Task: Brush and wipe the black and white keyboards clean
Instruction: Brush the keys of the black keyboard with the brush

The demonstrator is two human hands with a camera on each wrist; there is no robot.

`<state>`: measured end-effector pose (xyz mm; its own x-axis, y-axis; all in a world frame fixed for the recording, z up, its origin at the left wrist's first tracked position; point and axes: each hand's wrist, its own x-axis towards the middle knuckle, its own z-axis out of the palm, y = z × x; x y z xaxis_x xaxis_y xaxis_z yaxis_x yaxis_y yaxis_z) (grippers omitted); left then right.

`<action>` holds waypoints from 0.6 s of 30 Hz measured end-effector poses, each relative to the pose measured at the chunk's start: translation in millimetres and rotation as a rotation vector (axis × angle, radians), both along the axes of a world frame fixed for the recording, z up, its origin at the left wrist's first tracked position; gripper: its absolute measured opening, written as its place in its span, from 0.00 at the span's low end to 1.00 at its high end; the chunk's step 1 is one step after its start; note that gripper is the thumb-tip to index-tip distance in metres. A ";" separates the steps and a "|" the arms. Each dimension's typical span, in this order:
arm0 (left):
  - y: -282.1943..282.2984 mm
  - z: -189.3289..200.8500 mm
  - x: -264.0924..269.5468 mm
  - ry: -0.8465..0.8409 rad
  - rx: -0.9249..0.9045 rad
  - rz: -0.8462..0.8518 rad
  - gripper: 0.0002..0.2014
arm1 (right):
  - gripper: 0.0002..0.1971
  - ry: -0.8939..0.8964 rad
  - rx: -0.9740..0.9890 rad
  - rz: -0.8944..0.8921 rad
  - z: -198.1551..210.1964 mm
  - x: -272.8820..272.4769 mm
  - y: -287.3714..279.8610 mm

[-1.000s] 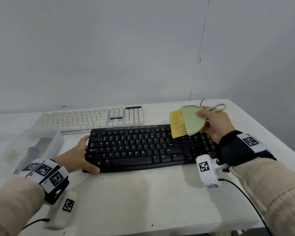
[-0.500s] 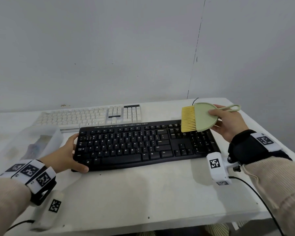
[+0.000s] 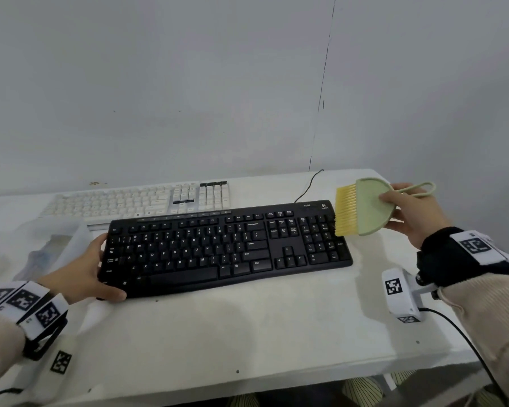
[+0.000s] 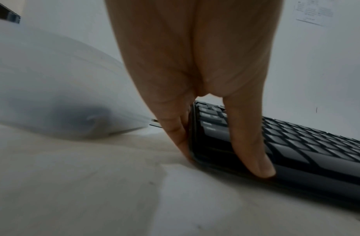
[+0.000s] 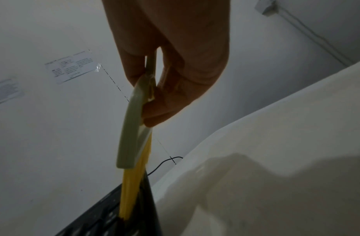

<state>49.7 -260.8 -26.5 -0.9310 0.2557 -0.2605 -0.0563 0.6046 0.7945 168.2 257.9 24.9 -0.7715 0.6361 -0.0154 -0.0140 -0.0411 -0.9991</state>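
Left hand [image 3: 83, 271] grips the left end of the black keyboard [image 3: 224, 248], thumb on its front corner. White keyboard [image 3: 135, 202] lies just behind it on the surface [image 3: 247, 333]. Right hand [image 3: 415, 212] pinches the green brush [image 3: 368, 207], yellow bristles at the black keyboard's right end.

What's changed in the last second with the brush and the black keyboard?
The right hand has carried the green brush with yellow bristles rightward, from over the black keyboard's keys to its right end. No grip changed: the left hand still holds the keyboard's left end, and the white keyboard stays behind it.
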 end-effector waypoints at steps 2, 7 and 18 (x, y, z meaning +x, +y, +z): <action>0.7 -0.1 0.9 0.022 -0.002 -0.007 0.74 | 0.09 0.002 0.057 0.020 1.1 0.7 0.9; 0.8 -0.6 3.3 0.040 -0.007 -0.021 0.72 | 0.14 0.007 0.196 0.121 8.0 -2.8 0.3; 2.8 5.6 6.9 0.072 0.058 -0.053 0.67 | 0.14 0.034 0.279 0.151 13.3 -5.8 -1.6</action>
<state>56.7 -258.0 -21.0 -0.9315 0.3177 -0.1773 0.0327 0.5585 0.8289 162.4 256.2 38.1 -0.8544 0.4908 0.1708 -0.0622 0.2299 -0.9712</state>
